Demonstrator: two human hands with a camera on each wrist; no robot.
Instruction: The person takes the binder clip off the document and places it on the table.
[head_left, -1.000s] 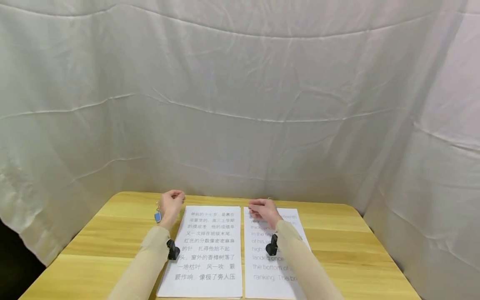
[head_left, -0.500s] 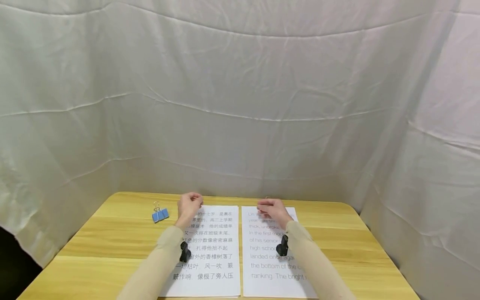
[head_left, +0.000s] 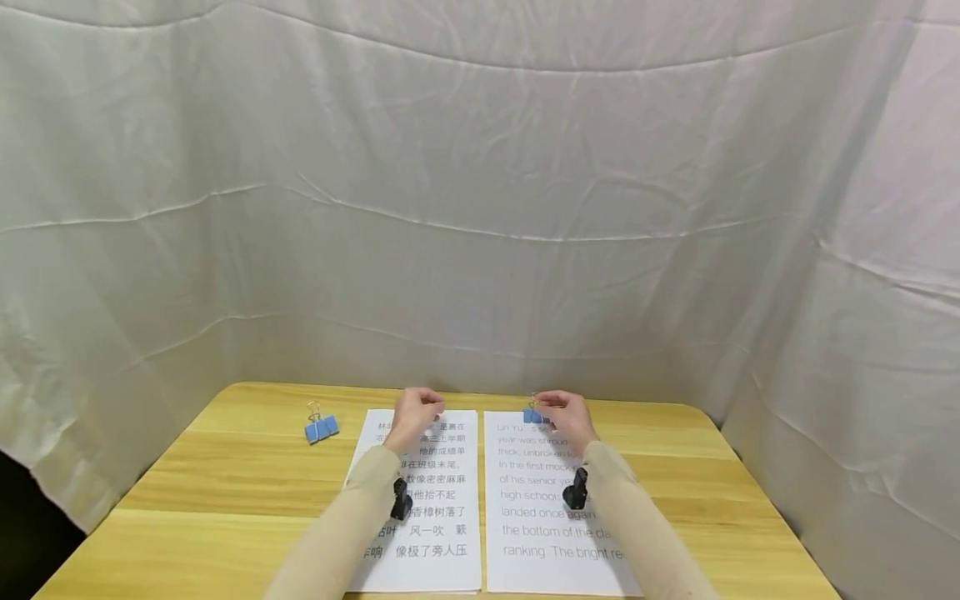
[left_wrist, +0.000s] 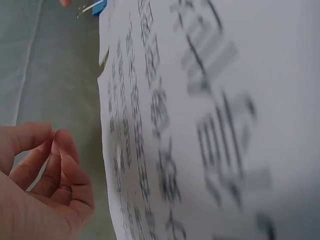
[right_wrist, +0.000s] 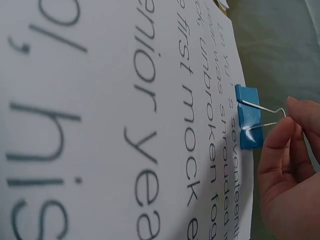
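Two printed sheets lie side by side on the wooden table (head_left: 225,483): a Chinese-text sheet (head_left: 442,533) on the left and an English-text sheet (head_left: 540,517) on the right. My right hand (head_left: 551,408) pinches the wire handles of a blue binder clip (head_left: 534,414) at the top edge of the English sheet (right_wrist: 100,125). In the right wrist view the blue binder clip (right_wrist: 248,117) sits at that edge, my right hand (right_wrist: 285,125) on its wires. My left hand (head_left: 423,406) hovers over the top of the Chinese sheet (left_wrist: 200,125). Its fingers (left_wrist: 65,165) are curled in and hold nothing.
A second blue binder clip (head_left: 321,428) lies on the table left of the sheets. White cloth (head_left: 480,208) hangs behind the table and along both sides. Bare wood shows to the left and right of the papers.
My left hand left the blue clip on the table and moved right, onto the top of the Chinese sheet. My right hand shifted slightly right; the clip now shows at its fingertips.
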